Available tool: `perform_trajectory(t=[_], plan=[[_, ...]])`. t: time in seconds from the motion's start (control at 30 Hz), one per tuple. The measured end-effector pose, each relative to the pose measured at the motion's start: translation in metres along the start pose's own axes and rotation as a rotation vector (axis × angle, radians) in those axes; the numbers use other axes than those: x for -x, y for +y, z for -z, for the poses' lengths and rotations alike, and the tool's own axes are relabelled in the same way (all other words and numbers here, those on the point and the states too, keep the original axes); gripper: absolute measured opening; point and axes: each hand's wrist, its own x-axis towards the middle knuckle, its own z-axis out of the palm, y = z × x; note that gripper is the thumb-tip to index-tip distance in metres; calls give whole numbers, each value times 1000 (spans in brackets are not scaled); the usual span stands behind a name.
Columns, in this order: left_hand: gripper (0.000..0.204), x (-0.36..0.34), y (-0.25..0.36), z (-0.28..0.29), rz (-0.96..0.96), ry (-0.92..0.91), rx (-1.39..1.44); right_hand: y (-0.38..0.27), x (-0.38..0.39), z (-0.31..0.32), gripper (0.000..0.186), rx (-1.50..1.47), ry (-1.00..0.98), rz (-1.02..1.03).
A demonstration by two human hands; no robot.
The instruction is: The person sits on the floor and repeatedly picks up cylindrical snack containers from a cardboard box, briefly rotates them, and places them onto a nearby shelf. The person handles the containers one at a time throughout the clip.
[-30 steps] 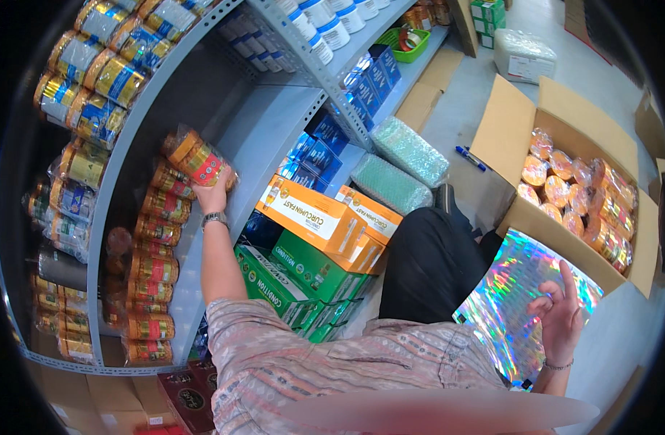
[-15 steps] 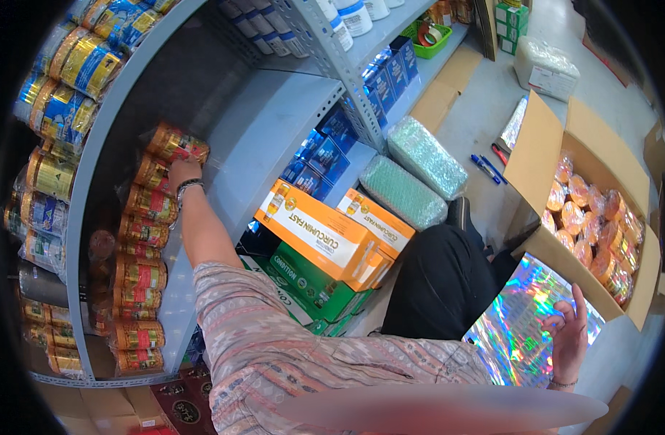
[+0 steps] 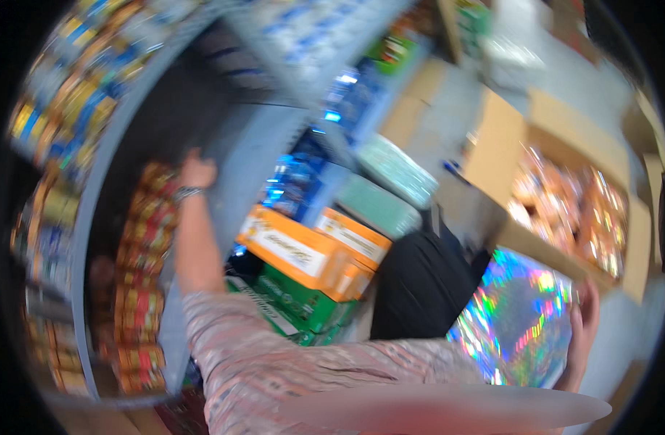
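My left hand (image 3: 199, 171), smeared by motion, reaches into the grey metal shelf. Its fingers look stretched out, with nothing visible in them, beside the upper end of a row of orange-and-red wrapped jars (image 3: 140, 308). At the right, my right hand (image 3: 584, 315) has its fingers pointing up and its thumb apart. It is at the edge of a shiny rainbow-silver sheet or bag (image 3: 517, 319); whether it touches this is unclear. Behind that stands an open cardboard box (image 3: 539, 243) filled with orange wrapped jars (image 3: 557, 199).
Orange boxes (image 3: 292, 246) sit on green boxes (image 3: 296, 293) in front of the shelf. Two bubble-wrapped packs (image 3: 376, 206) lie beyond them. Blue boxes (image 3: 292, 185) fill a lower shelf. Gold-and-blue wrapped cans (image 3: 71, 123) are stacked at the left. A green basket (image 3: 392, 54) stands farther back.
My left hand has come off the top orange jar and is now beside the row. My right hand has moved to the sheet's edge. The view has shifted and blurred.
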Motion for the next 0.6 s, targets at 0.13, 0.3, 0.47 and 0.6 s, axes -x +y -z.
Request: perform_trajectory(t=[0.13, 0.3, 0.47, 0.6], plan=[[45, 70, 103, 66, -461, 118, 475, 22, 15, 49, 72, 538, 212, 155], [36, 226, 252, 102, -1056, -2, 671, 56, 33, 85, 89, 625, 286, 53], [41, 367, 374, 89, -1694, -136, 803, 75, 32, 86, 93, 112, 155, -181], [43, 452, 452, 60, -1786, -394, 978, 87, 21, 82, 72, -40, 168, -118]])
